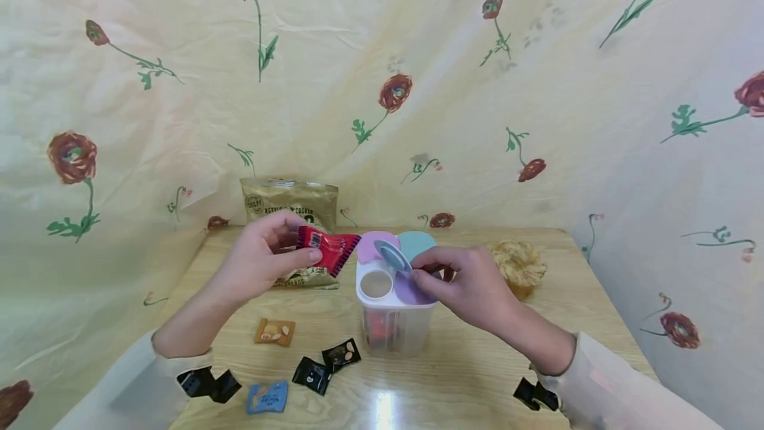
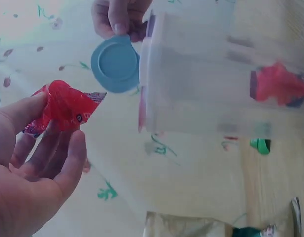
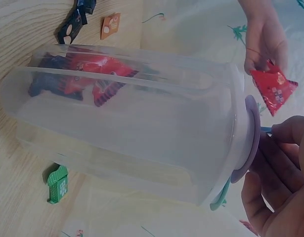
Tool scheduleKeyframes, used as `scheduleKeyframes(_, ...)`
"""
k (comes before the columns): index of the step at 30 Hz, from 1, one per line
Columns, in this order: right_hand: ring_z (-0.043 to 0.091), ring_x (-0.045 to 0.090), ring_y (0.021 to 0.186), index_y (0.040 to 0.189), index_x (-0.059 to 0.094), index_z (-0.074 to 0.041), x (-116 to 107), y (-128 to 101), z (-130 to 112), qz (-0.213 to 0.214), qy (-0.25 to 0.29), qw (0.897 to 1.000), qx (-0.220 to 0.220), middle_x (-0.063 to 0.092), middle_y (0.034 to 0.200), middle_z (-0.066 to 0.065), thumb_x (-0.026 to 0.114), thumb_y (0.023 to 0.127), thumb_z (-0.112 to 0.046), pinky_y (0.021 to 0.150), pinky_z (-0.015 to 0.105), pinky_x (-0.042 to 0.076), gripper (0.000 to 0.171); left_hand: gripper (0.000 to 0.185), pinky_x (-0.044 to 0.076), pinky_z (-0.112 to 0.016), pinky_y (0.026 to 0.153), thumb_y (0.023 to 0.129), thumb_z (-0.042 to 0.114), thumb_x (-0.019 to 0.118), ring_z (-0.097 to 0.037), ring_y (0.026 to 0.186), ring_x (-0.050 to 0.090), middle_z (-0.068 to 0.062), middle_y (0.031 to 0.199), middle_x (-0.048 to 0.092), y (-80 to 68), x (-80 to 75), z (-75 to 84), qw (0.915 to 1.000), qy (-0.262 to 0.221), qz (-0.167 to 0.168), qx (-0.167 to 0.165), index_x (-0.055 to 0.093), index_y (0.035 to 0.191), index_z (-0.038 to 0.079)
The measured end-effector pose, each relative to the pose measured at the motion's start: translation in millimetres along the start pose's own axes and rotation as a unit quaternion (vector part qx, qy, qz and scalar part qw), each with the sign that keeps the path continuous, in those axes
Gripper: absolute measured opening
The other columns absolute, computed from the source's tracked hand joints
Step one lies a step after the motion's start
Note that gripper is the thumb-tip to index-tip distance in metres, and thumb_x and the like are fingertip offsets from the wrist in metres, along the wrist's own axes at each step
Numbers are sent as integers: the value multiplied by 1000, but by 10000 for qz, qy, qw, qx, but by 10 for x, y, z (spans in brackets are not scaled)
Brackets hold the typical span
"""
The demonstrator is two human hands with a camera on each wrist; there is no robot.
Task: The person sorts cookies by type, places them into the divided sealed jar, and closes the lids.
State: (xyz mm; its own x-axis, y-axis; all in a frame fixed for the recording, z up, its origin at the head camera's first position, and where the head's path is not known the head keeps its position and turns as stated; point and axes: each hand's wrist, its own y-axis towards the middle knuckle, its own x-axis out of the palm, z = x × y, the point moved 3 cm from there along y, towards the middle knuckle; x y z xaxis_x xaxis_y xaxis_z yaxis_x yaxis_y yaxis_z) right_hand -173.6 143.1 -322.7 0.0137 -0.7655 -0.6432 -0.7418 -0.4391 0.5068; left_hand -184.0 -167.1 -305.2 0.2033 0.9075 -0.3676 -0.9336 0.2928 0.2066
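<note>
1. Both hands are working over the wooden table (image 1: pixel 477 377); the left hand (image 1: pixel 259 257) is hovering to the left of the clear plastic container (image 1: pixel 394 324), its thumb and fingers pinching a red snack packet (image 1: pixel 327 247); the right hand (image 1: pixel 471 284) is resting on the container's white top, its fingertips gripping the blue flap lid (image 1: pixel 394 256) and holding it tilted up.
2. Under that raised lid, one round opening (image 1: pixel 376 284) is standing uncovered; the pink lid (image 1: pixel 375 244) and teal lid (image 1: pixel 416 241) are lying behind it and the lilac lid (image 1: pixel 408 290) beside it; the right wrist view is showing red and dark packets already lying at the container's bottom.
3. A gold cookie bag (image 1: pixel 290 208) is leaning behind the left hand; a crumpled yellowish wrapper (image 1: pixel 518 264) is sitting beyond the right hand.
4. Loose on the table, nearer the person, are lying a brown packet (image 1: pixel 274 332), two black packets (image 1: pixel 327 363) and a blue packet (image 1: pixel 267 397).
5. The red packet is looking light, thin and crinkly, probably slippery foil with something small and possibly brittle inside; pinching it by a sealed edge, as the left hand is doing, seems the safest hold; the container looks stiff but light, so it could be tipping if not steadied.
</note>
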Motion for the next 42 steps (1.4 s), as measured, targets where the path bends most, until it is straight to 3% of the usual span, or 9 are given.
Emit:
scheduleKeyframes(5,1,64,67,91,80,-18,-1,5,2,-36,-22,10000,50,74,81,-15,80,88,-8,57,24,53,11,35,60,-34,72,92,7,77,-28,89,70,-14,107,69,42,144,33,9985,-360,-421,35,66,125,13)
scheduleKeyframes(11,1,64,67,90,80,-18,-2,7,-6,-59,-27,9999,97,74,81,-15,80,87,-8,56,24,52,11,26,61,-34,74,92,8,77,-27,86,71,-15,104,70,68,289,-13,9956,-589,-697,-204,69,117,10)
scheduleKeyframes(15,1,65,67,90,80,-19,1,8,-6,-78,-12,9999,115,74,82,-14,80,87,-8,56,24,52,11,23,62,-37,76,91,5,76,-27,93,71,-14,120,68,89,363,-31,9948,-540,-863,-22,69,113,9)
scheduleKeyframes(19,1,65,67,90,79,-18,1,13,-3,-81,-6,9999,141,74,82,-14,80,87,-8,56,24,52,11,21,62,-38,76,91,6,77,-28,100,70,-11,126,67,116,408,-24,9938,-281,-1044,260,70,110,10)
scheduleKeyframes(23,1,64,66,91,80,-18,-1,18,0,-84,0,9998,158,74,82,-13,81,87,-7,55,24,52,11,35,60,-34,82,90,9,78,-22,105,71,-6,122,70,129,446,-12,9899,228,-1348,379,69,124,16)
scheduleKeyframes(30,0,65,66,90,80,-20,-3,33,5,-51,-65,9999,138,74,81,-14,81,86,-8,56,24,52,12,39,56,-31,89,94,13,75,-14,112,64,3,130,70,152,519,46,9691,1227,-1865,1049,70,133,18)
scheduleKeyframes(33,0,64,66,90,79,-20,-3,35,8,-44,-80,9999,143,74,81,-14,81,86,-9,56,24,52,12,35,53,-29,84,97,14,71,-11,106,62,6,130,69,174,535,68,9611,1571,-1957,1156,71,131,21)
scheduleKeyframes(36,0,64,66,90,79,-20,-2,35,11,-43,-84,9998,146,74,81,-14,81,87,-8,55,24,52,12,33,51,-26,71,99,16,68,-7,81,59,8,121,70,204,551,87,9564,1792,-2026,1103,71,131,21)
scheduleKeyframes(42,0,64,66,91,80,-19,2,40,9,-57,-57,9999,123,74,81,-14,81,87,-8,55,24,52,12,25,38,-24,50,99,20,68,-2,48,37,10,75,59,251,582,134,9539,2005,-2091,788,71,123,23)
